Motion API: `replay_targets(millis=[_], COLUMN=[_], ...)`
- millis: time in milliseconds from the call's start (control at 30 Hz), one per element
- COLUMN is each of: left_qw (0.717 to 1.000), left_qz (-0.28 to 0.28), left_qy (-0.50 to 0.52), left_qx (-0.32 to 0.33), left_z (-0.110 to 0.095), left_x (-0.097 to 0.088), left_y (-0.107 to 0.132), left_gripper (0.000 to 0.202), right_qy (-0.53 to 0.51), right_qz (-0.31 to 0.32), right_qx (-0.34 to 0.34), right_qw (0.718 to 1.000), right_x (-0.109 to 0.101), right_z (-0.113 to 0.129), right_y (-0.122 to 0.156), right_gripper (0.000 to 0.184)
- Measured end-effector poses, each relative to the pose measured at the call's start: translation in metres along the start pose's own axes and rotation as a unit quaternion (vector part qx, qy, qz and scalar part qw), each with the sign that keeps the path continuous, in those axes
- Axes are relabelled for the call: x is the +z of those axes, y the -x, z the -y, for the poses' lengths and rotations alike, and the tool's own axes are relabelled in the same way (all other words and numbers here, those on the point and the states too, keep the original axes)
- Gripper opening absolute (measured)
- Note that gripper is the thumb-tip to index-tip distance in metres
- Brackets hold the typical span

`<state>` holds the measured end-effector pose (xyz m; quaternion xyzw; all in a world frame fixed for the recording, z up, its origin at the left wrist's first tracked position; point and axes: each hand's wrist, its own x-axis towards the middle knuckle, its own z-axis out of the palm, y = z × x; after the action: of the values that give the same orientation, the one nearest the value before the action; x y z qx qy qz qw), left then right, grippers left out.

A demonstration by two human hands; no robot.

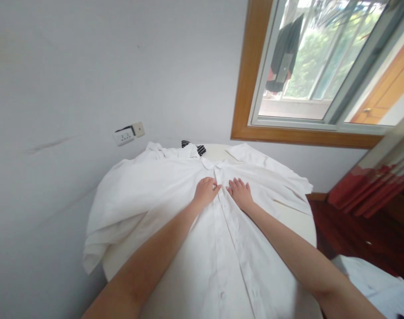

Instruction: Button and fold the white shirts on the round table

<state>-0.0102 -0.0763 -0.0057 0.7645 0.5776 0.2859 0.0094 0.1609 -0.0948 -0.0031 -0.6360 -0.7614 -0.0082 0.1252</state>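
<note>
A white button-up shirt lies spread front side up over a round cream table, its collar at the far side and its sleeves out to both sides. The button placket runs down the middle, with the front edges close together. Just below the collar, my left hand rests on the shirt left of the placket, thumb apart from its fingers. On the other side of the placket, my right hand lies on the cloth with fingers spread. Both hands touch the shirt near its upper buttons.
A black-and-white striped cloth piece lies at the table's far edge. Behind is a wall with a power socket and a wood-framed window. A red and cream curtain hangs at right; white fabric sits at lower right.
</note>
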Motion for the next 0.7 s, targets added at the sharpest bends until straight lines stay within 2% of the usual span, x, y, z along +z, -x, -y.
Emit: replay_targets(millis=[167, 367, 700], left_qw=[1.0, 1.0, 1.0], left_qz=[0.015, 0.003, 0.008], left_qy=[0.02, 0.024, 0.012], left_qx=[-0.008, 0.002, 0.016], left_z=[0.001, 0.007, 0.005], left_x=[-0.001, 0.0, -0.006], left_y=[-0.001, -0.002, 0.002], left_gripper=[0.02, 0.007, 0.01], right_qy=[0.008, 0.012, -0.003], right_qz=[-0.002, 0.022, 0.022], right_qx=[0.006, 0.02, -0.025], right_qw=[1.0, 1.0, 0.999], right_x=[-0.002, -0.005, -0.009], right_z=[0.001, -0.006, -0.022], right_y=[0.001, 0.002, 0.003], right_gripper=[0.051, 0.051, 0.051])
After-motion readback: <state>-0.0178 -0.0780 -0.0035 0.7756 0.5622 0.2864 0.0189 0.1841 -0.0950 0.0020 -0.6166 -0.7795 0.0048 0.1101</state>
